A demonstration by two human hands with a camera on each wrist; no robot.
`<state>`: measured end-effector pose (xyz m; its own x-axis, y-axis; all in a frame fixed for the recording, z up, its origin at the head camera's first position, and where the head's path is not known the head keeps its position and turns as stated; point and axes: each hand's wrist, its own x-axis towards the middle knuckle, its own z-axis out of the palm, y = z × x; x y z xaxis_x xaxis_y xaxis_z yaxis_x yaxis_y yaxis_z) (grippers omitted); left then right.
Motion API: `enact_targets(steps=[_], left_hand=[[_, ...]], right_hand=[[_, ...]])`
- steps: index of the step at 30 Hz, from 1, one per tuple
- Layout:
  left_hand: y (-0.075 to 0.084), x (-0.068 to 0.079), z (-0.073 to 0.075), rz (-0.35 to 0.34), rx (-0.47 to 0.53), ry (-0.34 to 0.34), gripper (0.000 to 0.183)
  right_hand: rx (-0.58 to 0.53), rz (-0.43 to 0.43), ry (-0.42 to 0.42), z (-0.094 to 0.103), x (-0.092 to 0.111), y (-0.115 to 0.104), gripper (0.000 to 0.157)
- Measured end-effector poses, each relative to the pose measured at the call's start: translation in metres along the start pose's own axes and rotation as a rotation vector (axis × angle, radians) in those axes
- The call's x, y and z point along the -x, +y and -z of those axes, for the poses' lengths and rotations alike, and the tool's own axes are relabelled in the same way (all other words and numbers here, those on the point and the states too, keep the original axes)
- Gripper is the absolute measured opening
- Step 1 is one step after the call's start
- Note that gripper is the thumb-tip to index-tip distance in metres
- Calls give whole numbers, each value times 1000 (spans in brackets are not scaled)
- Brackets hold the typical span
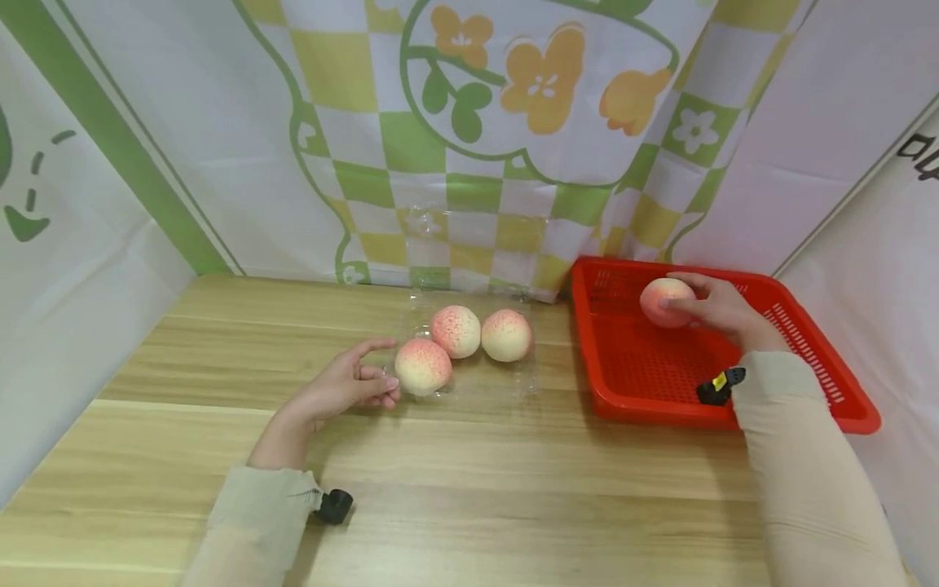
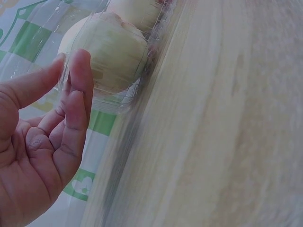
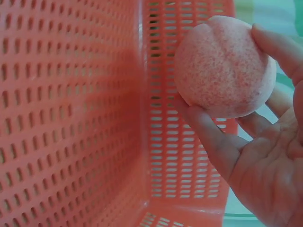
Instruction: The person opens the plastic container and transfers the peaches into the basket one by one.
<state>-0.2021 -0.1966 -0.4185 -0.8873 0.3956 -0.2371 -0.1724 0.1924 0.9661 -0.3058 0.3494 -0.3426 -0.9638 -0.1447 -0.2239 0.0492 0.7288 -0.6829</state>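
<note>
Three peaches (image 1: 456,332) lie in one clear box (image 1: 499,379), a fourth peach (image 1: 655,306) in the right hand's (image 1: 722,314) grip above one red basket's (image 1: 653,371) floor. The left hand (image 1: 341,385) is at the box's edge; whether pinching, I cannot tell. Wood-grain counter (image 1: 499,489), checked curtain (image 1: 418,139) behind.

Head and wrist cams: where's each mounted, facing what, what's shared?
Head: on the head, facing forward and down; shows the red perforated plastic basket, clear plastic container, left hand, right hand, beige sleeves.
Left wrist: on that wrist, facing the container's side; left hand only.
Right wrist: on that wrist, facing into the basket; right hand only, holding a round speckled pink peach.
Head and right wrist share that peach, hand and basket.
</note>
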Motion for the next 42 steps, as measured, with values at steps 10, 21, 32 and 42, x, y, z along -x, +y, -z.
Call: enact_targets(steps=[10, 21, 32, 42], left_hand=[[-1, 0, 0, 3, 3, 1, 76], [-2, 0, -3, 4, 3, -13, 75], [0, 2, -2, -22, 11, -26, 78], [2, 4, -1, -26, 3, -17, 77]], right_hand=[[159, 128, -13, -9, -5, 5, 64], [255, 191, -91, -18, -3, 3, 61], [304, 215, -135, -21, -5, -1, 62], [298, 182, -177, -19, -8, -8, 69]])
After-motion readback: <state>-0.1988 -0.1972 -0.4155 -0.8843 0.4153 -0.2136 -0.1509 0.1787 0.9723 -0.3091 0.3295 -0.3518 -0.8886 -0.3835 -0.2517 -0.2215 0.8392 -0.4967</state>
